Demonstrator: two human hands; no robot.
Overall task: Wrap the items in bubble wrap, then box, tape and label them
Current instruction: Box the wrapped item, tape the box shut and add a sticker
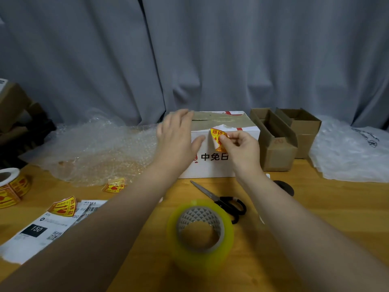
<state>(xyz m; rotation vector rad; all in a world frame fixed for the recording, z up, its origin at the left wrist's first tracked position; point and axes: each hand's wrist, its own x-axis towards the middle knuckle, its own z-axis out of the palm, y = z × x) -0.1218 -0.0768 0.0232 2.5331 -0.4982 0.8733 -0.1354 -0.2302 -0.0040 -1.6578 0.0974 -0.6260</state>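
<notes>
1. Yellow sticker (pixel 217 140) with red print, pinched between the thumb and fingertips of the right hand (pixel 242 148). It's up against the top front edge of the white box (pixel 212 167), its upper part curling away, not yet flat.
2. Left hand (pixel 176 140) is spread, fingers straight, holding nothing, at the box's left corner. Whether the palm actually presses the cardboard, I cannot tell.
3. The box sits mid-way across the wooden table (pixel 315 207), closed, with tape along the top seam, so by my reading we're at the labelling stage.
4. To do this well: brace the box with that flat left hand so it can't slide back, land one edge of the sticker first, then sweep a thumb across it to push the air out.
5. Keep it on plain white cardboard, clear of the black printed characters. Folded over the corner, I'd say it may lift.
6. Close by are the tape roll (pixel 200 230) and scissors (pixel 223 202) in front, with bubble wrap (pixel 101 148) to the left. The sticker roll (pixel 12 186) is far left, and a shipping label (pixel 35 230) waits there too, probably the next thing to go on.
</notes>
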